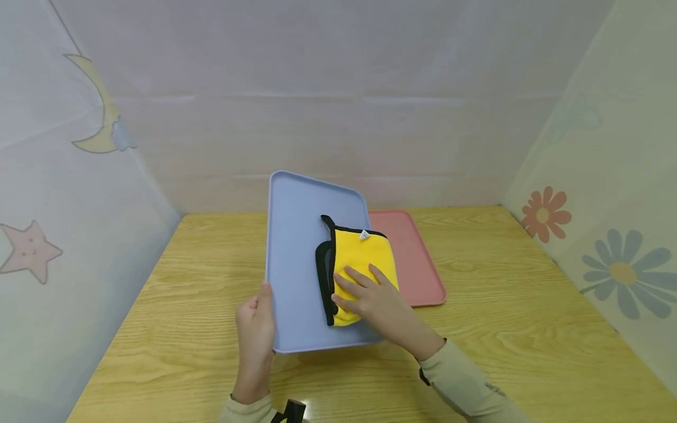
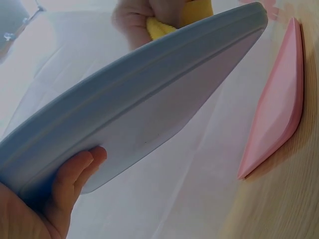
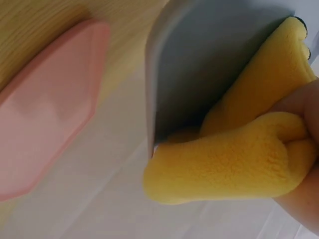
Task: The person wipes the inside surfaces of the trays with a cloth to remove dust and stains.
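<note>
A light blue tray (image 1: 296,258) is tilted up above the table. My left hand (image 1: 256,332) grips its left edge, thumb on the near side, and curled fingertips (image 2: 94,158) show at its underside in the left wrist view. On the tray's face lies a folded yellow cleaning cloth (image 1: 365,249) with black trim, a dark loop and a small white tag. My right hand (image 1: 378,305) presses the cloth with spread fingers in the head view. In the right wrist view a bunched fold of the cloth (image 3: 224,167) sits within that hand's grasp; the thumb is partly hidden.
A pink tray (image 1: 415,258) lies on the wooden table (image 1: 508,329), behind and right of the blue tray, which partly covers it. Pale fabric walls (image 1: 317,117) with printed flowers, a moon and a star enclose the table at the back and sides.
</note>
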`<action>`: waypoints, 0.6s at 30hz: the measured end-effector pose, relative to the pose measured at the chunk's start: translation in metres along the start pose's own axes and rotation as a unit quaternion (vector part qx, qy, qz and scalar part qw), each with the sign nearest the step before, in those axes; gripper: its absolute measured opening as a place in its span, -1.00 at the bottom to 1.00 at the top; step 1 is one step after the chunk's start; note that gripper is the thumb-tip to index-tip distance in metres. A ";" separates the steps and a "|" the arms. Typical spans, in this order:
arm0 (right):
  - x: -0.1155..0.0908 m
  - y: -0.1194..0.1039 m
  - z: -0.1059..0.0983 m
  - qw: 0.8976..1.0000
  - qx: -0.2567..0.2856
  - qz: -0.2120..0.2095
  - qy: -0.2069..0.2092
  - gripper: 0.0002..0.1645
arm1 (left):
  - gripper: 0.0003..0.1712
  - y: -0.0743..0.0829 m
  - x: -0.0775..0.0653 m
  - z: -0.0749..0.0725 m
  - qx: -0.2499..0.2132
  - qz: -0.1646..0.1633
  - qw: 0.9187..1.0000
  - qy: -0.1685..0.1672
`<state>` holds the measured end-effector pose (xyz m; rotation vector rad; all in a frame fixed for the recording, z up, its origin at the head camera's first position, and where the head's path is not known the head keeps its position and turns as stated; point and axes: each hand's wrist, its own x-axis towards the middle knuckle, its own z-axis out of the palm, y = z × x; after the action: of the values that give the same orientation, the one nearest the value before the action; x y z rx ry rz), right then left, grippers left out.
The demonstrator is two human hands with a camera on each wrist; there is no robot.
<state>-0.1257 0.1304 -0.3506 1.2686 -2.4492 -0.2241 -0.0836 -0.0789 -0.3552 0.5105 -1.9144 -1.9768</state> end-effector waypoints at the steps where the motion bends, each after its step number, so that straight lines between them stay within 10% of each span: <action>1: -0.001 0.001 0.000 1.000 0.001 0.004 -0.003 -0.37 | -0.44 0.000 0.000 -0.001 -0.001 0.001 1.000 0.001; 18: -0.014 0.014 0.010 0.993 -0.068 0.063 -0.066 -0.46 | -0.44 0.004 0.002 -0.007 -0.003 0.039 0.999 0.025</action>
<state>-0.1329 0.1500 -0.3593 1.0695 -2.5640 -0.4468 -0.0821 -0.0864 -0.3512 0.4704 -1.8701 -1.9018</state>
